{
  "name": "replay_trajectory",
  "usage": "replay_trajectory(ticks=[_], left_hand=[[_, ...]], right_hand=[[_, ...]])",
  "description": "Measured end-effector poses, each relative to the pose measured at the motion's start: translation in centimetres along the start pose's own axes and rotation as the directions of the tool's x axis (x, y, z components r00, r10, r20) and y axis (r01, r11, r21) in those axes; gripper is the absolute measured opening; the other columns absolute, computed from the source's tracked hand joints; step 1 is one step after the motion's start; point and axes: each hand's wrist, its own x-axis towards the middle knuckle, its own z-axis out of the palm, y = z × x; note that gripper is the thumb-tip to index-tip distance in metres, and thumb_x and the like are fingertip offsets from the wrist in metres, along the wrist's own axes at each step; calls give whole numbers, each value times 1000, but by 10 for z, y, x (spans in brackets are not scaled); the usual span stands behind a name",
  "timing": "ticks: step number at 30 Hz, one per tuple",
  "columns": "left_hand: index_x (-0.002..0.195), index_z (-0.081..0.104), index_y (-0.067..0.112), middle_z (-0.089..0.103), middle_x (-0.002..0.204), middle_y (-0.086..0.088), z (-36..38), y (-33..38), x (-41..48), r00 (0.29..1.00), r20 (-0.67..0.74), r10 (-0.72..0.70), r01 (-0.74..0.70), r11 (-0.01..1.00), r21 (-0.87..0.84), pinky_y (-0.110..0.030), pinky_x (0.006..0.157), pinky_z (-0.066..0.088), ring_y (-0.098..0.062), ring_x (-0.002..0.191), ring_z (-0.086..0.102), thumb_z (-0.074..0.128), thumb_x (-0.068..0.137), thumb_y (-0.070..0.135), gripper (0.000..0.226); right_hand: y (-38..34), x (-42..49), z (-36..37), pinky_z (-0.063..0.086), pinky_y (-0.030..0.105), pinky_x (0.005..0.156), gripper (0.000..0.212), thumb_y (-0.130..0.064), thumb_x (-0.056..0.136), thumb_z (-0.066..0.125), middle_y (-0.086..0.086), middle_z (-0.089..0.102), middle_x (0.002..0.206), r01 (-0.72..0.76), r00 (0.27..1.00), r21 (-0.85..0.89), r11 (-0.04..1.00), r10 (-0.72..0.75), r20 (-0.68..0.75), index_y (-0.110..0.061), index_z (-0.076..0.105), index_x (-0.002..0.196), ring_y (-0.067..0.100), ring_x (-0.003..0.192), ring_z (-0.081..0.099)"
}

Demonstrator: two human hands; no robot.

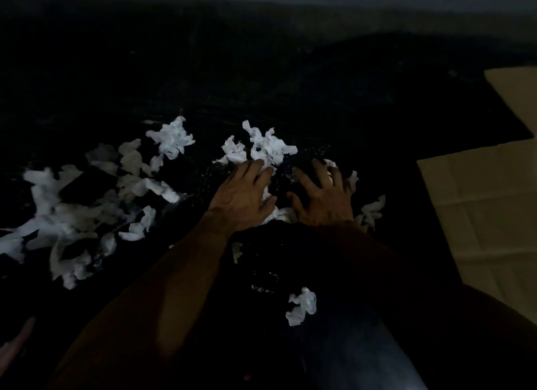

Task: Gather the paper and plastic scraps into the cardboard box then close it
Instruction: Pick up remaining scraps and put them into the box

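White crumpled paper scraps lie scattered on a dark floor. A large spread of scraps covers the left side, and a smaller cluster lies just beyond my fingertips. My left hand and my right hand rest palm down, fingers spread, on a dark sheet of plastic with scraps under and around them. One scrap lies nearer to me. The cardboard box stands at the right with its flaps open.
The scene is very dim. A dark leg or knee fills the lower middle. A pale object shows at the bottom left corner. Dark floor stretches beyond the scraps to a lighter wall band at the top.
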Motion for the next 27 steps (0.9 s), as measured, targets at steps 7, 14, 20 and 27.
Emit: replay_trajectory(ticks=[7,14,20,27], left_hand=[[119,54,4,53,118,-17,31,-6,2,1000,28,-12,13,1000,-16,-46,91,43,-33,105,49,41,94,36,42],[104,53,6,54,105,-18,35,1,0,997,-52,-65,68,997,43,-43,73,44,-35,91,52,48,89,31,30],[106,55,5,54,122,-19,31,2,-5,991,-15,-133,134,991,27,-47,86,44,-38,106,51,49,86,29,32],[126,52,8,55,121,-13,27,7,-8,983,-45,-176,175,984,-18,-45,85,40,-32,106,51,42,88,37,48]], right_hand=[[5,0,15,42,51,98,54,-50,82,52,12,53,130,114,985,1,993,-113,-128,-20,55,127,32,120,32],[4,-1,18,44,50,84,42,-51,83,48,8,48,134,70,993,-23,997,-72,-98,-20,55,111,37,113,46],[4,0,19,42,46,77,38,-43,79,56,6,55,122,111,989,-27,993,-113,-98,-17,58,106,35,103,49],[4,0,14,44,49,82,50,-47,76,49,7,57,109,80,992,26,996,-76,-105,-19,56,117,32,103,49]])
